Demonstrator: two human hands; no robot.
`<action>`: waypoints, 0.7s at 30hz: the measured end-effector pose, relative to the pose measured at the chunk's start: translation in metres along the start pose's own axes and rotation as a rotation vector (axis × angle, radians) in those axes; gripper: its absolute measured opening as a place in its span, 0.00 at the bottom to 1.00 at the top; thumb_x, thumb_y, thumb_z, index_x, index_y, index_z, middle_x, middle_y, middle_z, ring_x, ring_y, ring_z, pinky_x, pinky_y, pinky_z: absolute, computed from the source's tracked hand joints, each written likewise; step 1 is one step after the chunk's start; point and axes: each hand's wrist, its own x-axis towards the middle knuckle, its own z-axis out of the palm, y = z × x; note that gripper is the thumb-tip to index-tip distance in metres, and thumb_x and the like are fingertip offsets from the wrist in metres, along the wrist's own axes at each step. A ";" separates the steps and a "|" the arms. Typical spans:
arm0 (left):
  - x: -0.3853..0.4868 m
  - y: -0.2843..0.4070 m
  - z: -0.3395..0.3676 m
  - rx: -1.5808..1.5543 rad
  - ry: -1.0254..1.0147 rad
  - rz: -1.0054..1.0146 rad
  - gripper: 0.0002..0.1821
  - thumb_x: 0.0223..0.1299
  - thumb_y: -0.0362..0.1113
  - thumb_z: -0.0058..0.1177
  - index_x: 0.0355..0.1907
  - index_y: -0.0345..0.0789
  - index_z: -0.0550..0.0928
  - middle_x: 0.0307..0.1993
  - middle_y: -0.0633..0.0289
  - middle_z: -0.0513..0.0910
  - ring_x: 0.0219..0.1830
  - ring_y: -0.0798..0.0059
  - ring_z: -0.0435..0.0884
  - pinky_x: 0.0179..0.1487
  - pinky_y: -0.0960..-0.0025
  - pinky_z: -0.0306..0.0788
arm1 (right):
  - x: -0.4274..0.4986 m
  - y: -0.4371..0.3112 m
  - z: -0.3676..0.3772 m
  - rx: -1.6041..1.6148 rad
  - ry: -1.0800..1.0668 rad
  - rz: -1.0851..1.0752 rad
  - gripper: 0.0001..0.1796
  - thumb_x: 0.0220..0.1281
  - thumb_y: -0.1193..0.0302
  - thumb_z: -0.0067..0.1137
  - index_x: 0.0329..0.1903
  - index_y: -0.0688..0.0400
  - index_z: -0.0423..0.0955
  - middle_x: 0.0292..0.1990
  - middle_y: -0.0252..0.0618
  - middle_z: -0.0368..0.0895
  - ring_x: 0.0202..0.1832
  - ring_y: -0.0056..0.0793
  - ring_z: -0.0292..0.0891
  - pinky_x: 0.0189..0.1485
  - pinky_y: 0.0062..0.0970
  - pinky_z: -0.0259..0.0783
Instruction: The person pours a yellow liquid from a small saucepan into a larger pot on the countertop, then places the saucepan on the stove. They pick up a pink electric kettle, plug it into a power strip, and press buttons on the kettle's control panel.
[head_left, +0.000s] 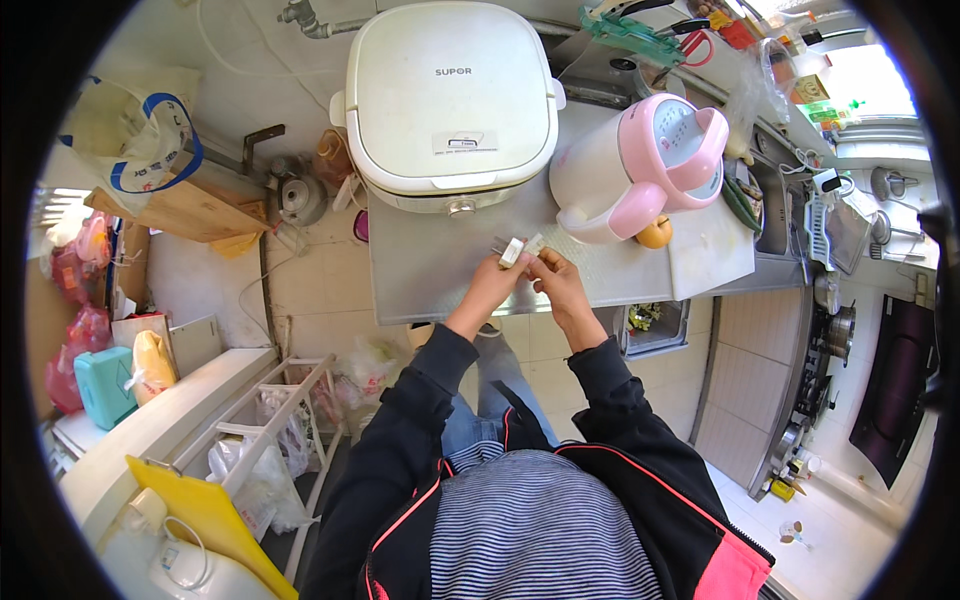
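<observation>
Over the front of the metal counter (420, 277), my left hand (495, 279) grips a small white piece with metal prongs, which looks like an electrical plug (511, 253). My right hand (559, 277) meets it from the right, its fingers pinching a small pale translucent piece (534, 244) beside the plug. Behind my hands stands a white Supor cooking appliance (454, 105) with its lid down. To the right is a pink and white soymilk maker or blender (637, 169), with a round orange-yellow fruit (654, 232) by its base.
A white board (709, 247) lies on the counter near a sink (772, 210) and a green cucumber (739, 204). Knives and red-handled scissors (697, 49) stand in a green holder at the back. Below the counter is an open drawer or bin (654, 330); a white rack (277, 412) stands left.
</observation>
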 end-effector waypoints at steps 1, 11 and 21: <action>0.002 0.001 0.001 -0.021 -0.002 -0.046 0.25 0.63 0.47 0.52 0.59 0.37 0.75 0.36 0.67 0.81 0.36 0.85 0.74 0.34 0.78 0.66 | 0.000 0.000 -0.005 -0.062 0.013 -0.016 0.15 0.62 0.66 0.56 0.48 0.60 0.74 0.31 0.28 0.77 0.30 0.13 0.69 0.29 0.16 0.60; 0.026 -0.011 0.024 -0.268 0.033 -0.128 0.24 0.60 0.45 0.56 0.53 0.30 0.77 0.28 0.73 0.76 0.25 0.87 0.66 0.25 0.80 0.59 | -0.016 -0.027 -0.094 -0.261 0.213 -0.074 0.18 0.67 0.63 0.48 0.54 0.61 0.69 0.41 0.37 0.78 0.37 0.21 0.75 0.36 0.19 0.69; 0.057 -0.030 0.056 -0.308 0.144 -0.034 0.18 0.59 0.44 0.58 0.45 0.31 0.79 0.21 0.74 0.71 0.18 0.88 0.61 0.20 0.78 0.54 | 0.007 -0.097 -0.174 -0.059 0.484 -0.358 0.17 0.71 0.63 0.40 0.54 0.59 0.65 0.48 0.39 0.74 0.46 0.27 0.72 0.44 0.27 0.69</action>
